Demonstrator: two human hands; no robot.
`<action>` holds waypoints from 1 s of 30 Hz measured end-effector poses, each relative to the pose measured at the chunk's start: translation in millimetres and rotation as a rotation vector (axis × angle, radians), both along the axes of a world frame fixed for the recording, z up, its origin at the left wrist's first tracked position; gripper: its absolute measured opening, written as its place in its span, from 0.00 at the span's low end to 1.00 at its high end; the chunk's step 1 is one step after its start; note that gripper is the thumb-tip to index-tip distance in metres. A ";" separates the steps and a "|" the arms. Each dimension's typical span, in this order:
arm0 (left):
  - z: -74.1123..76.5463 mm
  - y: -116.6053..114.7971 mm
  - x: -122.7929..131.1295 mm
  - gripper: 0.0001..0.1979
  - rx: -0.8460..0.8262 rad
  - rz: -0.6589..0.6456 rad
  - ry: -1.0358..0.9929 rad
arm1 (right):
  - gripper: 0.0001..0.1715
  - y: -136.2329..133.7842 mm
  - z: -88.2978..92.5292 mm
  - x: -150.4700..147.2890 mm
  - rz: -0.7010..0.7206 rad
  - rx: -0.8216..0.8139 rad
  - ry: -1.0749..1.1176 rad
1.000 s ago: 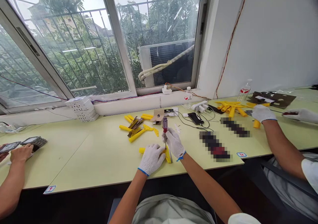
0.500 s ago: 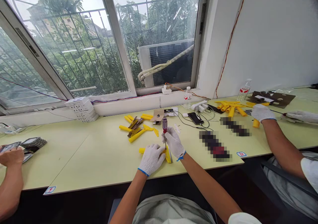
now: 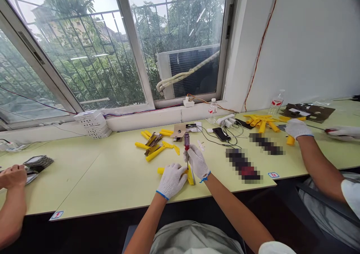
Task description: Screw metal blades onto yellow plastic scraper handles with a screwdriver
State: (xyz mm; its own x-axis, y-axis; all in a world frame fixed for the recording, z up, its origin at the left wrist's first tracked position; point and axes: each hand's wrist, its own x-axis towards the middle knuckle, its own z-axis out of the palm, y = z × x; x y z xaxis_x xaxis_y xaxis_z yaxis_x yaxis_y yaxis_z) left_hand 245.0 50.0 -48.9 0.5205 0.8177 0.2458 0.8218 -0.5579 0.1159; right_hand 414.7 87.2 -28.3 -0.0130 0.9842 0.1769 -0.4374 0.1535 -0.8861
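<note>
My right hand (image 3: 197, 159), in a white knit glove, is closed round a screwdriver (image 3: 186, 141) with a clear and red handle. The screwdriver stands upright, its shaft pointing down at a yellow scraper (image 3: 191, 178) lying on the table. Across the scraper's handle lies my gloved left hand (image 3: 172, 179), fingers closed over it and holding it down. One handle end sticks out left of that hand, and the head with a pale blade edge shows on the right. Where the screwdriver tip meets the scraper is partly hidden by my fingers.
Beyond my hands lie yellow handles (image 3: 153, 155) with brown-sleeved blades (image 3: 153, 139). Phones (image 3: 221, 134), cables and a bottle (image 3: 213, 107) stand behind. At right, a co-worker's gloved hand (image 3: 298, 128) works near more yellow handles (image 3: 262, 123); at left, another person's hand (image 3: 14, 176) is by stacked dark pieces (image 3: 38, 161).
My hands, the screwdriver and the scraper look almost unmoved. The left person's hand has shifted over the dark pieces, and the right co-worker's screwdriver hand has drawn slightly right.
</note>
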 end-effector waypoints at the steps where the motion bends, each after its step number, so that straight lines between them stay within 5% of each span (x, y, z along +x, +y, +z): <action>1: -0.1 0.1 -0.1 0.11 0.001 -0.002 -0.003 | 0.26 -0.6 0.8 0.2 -0.006 -0.001 -0.001; 24: -0.2 -0.3 1.0 0.10 0.019 0.004 0.003 | 0.26 9.0 -13.8 0.1 0.015 0.071 -0.026; 30: 2.4 -1.1 1.6 0.11 0.002 0.003 0.019 | 0.15 6.3 -10.7 1.0 0.018 0.103 -0.035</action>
